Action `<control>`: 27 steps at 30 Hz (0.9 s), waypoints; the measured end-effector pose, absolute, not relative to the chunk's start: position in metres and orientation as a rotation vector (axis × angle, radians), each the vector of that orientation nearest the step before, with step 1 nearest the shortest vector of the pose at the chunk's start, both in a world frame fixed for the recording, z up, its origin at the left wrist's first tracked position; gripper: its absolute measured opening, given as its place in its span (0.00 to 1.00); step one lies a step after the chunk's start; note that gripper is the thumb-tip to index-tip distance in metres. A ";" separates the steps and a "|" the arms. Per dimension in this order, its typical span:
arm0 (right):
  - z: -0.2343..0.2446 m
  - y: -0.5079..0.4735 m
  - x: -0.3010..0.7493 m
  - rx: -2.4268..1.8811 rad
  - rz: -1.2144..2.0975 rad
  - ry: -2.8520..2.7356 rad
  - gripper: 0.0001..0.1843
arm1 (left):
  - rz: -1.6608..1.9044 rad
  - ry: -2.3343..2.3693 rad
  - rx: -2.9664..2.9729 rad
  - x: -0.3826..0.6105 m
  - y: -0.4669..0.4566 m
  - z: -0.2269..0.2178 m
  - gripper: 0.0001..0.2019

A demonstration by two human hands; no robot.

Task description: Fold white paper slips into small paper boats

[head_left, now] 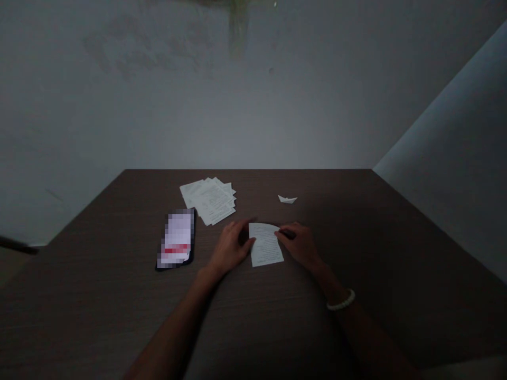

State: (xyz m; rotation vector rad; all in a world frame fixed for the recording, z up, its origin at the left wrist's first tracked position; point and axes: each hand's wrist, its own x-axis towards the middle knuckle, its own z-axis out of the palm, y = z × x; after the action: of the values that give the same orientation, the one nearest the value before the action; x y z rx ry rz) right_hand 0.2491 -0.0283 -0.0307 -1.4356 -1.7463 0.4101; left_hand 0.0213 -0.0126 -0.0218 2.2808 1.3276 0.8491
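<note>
A small printed sheet of paper [266,244] lies on the dark wooden table [119,295] between both hands. My left hand [231,246] rests on the sheet's left edge, fingers curled and pressing it down. My right hand [298,243] pinches the sheet's upper right corner, which curves upward; a pale beaded bracelet [340,301] circles that wrist. The room is dim, so finger detail is faint.
A fanned stack of printed paper sheets [209,199] lies behind the left hand. A phone with a lit screen [176,239] sits to the left. A small folded paper boat [287,199] stands farther back. Grey walls close the table's far and right sides.
</note>
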 end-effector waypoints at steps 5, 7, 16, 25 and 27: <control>-0.030 -0.029 0.247 -1.458 0.484 -1.645 0.07 | 0.932 1.293 2.118 0.020 -0.009 -0.016 0.07; -0.027 -0.030 0.245 -1.446 0.525 -1.627 0.07 | 0.974 1.288 2.034 0.019 -0.009 -0.015 0.08; -0.023 -0.033 0.243 -1.395 0.680 -1.615 0.06 | 1.062 1.276 1.861 0.017 -0.010 -0.014 0.10; -0.029 -0.031 0.246 -1.450 0.596 -1.624 0.07 | 1.145 1.254 2.087 0.019 -0.014 -0.014 0.23; -0.028 -0.031 0.247 -1.455 0.587 -1.630 0.08 | 1.134 1.202 2.200 0.020 -0.016 -0.014 0.36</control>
State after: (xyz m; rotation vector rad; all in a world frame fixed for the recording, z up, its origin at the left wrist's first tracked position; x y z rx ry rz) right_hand 0.2465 -0.0308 -0.0285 -1.4547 -1.6305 0.5870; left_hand 0.0196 -0.0160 -0.0140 2.1995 1.2019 1.1335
